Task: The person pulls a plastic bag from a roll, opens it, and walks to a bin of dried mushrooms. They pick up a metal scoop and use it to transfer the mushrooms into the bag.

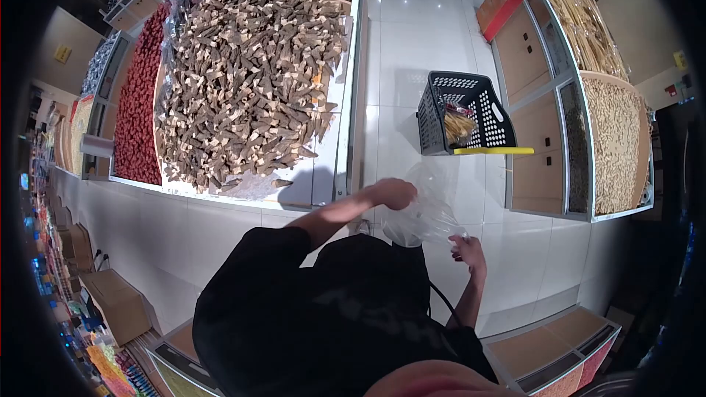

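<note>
A clear plastic bag (pixel 434 209) hangs in front of my body, stretched between my two hands above the tiled floor. My left hand (pixel 395 193) is closed at the bag's upper left side; its fingertips are partly hidden by the plastic. On the other side, my right hand (pixel 468 251) pinches the bag's edge with bent fingers. The bag looks empty, and its opening is hard to make out. Left of my hands, a display bin holds a large heap of dried morel mushrooms (pixel 250 88), some lying loose on the white surface.
A dark shopping basket (pixel 430 121) with a yellow handle stands on the floor ahead, packaged goods inside. Red dried goods (pixel 138 103) fill a bin at far left. A cabinet (pixel 531 176) with pale goods (pixel 614 147) stands right. A cardboard box (pixel 118 305) sits lower left.
</note>
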Demonstrator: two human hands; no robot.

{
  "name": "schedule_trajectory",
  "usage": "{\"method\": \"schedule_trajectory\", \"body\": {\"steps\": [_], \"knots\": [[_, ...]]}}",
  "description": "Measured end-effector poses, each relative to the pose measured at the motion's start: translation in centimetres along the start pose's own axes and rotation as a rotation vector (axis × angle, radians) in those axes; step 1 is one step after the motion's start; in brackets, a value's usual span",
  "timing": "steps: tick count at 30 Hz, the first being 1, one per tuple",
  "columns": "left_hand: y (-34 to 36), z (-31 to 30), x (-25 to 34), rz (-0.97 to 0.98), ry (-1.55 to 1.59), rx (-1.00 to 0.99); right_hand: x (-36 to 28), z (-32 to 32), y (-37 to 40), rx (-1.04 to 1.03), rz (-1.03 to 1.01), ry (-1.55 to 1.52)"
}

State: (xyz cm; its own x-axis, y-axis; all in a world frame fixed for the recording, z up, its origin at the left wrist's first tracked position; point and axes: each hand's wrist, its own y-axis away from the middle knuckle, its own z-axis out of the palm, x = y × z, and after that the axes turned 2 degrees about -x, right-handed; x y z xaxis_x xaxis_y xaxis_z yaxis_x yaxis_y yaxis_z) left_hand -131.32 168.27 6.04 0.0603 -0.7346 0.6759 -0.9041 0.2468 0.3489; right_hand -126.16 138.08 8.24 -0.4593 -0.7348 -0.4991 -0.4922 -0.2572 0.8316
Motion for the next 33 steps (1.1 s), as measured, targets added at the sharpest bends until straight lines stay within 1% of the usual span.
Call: {"method": "schedule_trajectory", "body": {"steps": [1,2,3,4,5,6,7,8,9,10,11,12,13,14,16,17,18,19,20,21,23,24,25,26,27,28,29,30,31,32,33], "knots": [[-0.9,-6.1,2.1,-0.245,-0.328,-0.253,-2.1,-2.5,-4.3,0.001,-0.009,0.302],[-2.8,-9.9,2.6,-0.253,-0.427,-0.208,-3.7,-6.2,-9.7,0.134,-0.249,0.951],[-5.3,-13.4,3.1,-0.263,-0.447,-0.115,-11.2,-7.0,-7.2,0.580,-0.395,0.975],[-6.7,-16.8,4.6,-0.231,-0.371,0.208,-18.3,-9.1,-6.3,0.709,-0.422,0.886],[-7.6,-20.6,6.7,-0.195,-0.299,0.541,-24.7,-10.5,-3.4,0.940,-0.641,0.682],[-7.4,-24.1,9.8,-0.152,-0.166,0.854,-30.0,-11.4,-0.1,1.019,-0.839,0.372],[-7.1,-26.3,11.9,-0.099,-0.029,1.161,-33.4,-12.2,1.4,1.073,-1.013,0.043],[-7.5,-26.6,11.9,0.021,0.123,1.435,-34.8,-13.0,-0.9,1.091,-1.228,-0.026],[-8.9,-26.3,10.5,0.082,0.037,1.432,-35.5,-13.0,-4.5,1.105,-1.440,-0.100],[-10.8,-25.1,7.8,0.137,-0.041,1.421,-36.0,-12.9,-7.8,1.112,-1.644,-0.170],[-12.8,-23.9,4.8,0.186,-0.109,1.410,-36.2,-12.2,-9.9,0.843,-1.507,0.149],[-14.0,-22.9,1.4,-0.005,-0.082,1.136,-37.8,-11.3,-10.5,0.559,-1.430,0.404],[-14.8,-21.8,-2.3,-0.184,-0.043,0.856,-38.0,-11.3,-12.9,0.351,-1.195,0.614],[-15.1,-22.1,-4.7,-0.348,-0.004,0.579,-38.7,-11.1,-16.0,0.150,-0.955,0.807],[-14.5,-24.2,-5.5,-0.334,0.339,0.816,-40.6,-11.1,-19.6,0.023,-1.042,0.342],[-13.9,-24.6,-5.2,-0.329,0.522,0.920,-41.4,-11.0,-20.8,-0.052,-1.050,0.109],[-13.2,-25.5,-4.5,-0.332,0.606,1.013,-43.1,-11.1,-21.4,-0.162,-0.916,-0.090],[-12.7,-27.5,-3.6,-0.326,0.683,1.115,-45.8,-11.1,-19.2,-0.255,-0.873,-0.224],[-12.4,-30.4,-3.1,-0.301,0.743,1.231,-48.1,-10.9,-18.8,-0.189,-0.966,-0.262],[-12.6,-32.1,-2.2,-0.160,0.653,1.484,-49.9,-10.5,-18.6,-0.121,-1.055,-0.302],[-13.9,-33.9,-4.1,0.055,0.219,1.852,-53.9,-8.0,-18.2,0.185,-1.438,-0.295],[-16.4,-33.9,-7.7,0.334,0.205,1.966,-55.1,-7.0,-19.9,0.328,-1.562,-0.271],[-17.8,-35.5,-10.5,0.198,0.012,1.819,-56.4,-5.7,-23.0,0.457,-1.756,-0.185],[-19.0,-37.3,-13.3,0.062,-0.167,1.658,-58.2,-4.8,-26.5,0.405,-1.731,0.104],[-21.9,-37.5,-17.6,-0.301,0.120,1.247,-59.6,-4.2,-30.4,0.352,-1.678,0.387],[-24.0,-37.7,-20.8,-0.616,0.385,0.781,-59.8,-4.2,-36.0,0.139,-1.381,0.709],[-24.2,-38.9,-21.7,-0.585,0.380,0.759,-60.2,-5.1,-39.9,-0.070,-1.046,0.992],[-24.6,-40.7,-22.6,-0.552,0.372,0.754,-62.5,-6.2,-40.6,-0.267,-0.711,1.279],[-24.3,-43.6,-22.8,-0.523,0.359,0.745,-64.3,-7.3,-41.4,-0.324,-0.708,1.064],[-24.3,-46.6,-22.8,-0.562,0.346,0.707,-65.8,-8.4,-42.2,-0.267,-0.773,0.726],[-24.0,-49.2,-21.9,-0.473,0.369,0.807,-69.2,-8.8,-40.7,-0.133,-0.862,0.610]]}}
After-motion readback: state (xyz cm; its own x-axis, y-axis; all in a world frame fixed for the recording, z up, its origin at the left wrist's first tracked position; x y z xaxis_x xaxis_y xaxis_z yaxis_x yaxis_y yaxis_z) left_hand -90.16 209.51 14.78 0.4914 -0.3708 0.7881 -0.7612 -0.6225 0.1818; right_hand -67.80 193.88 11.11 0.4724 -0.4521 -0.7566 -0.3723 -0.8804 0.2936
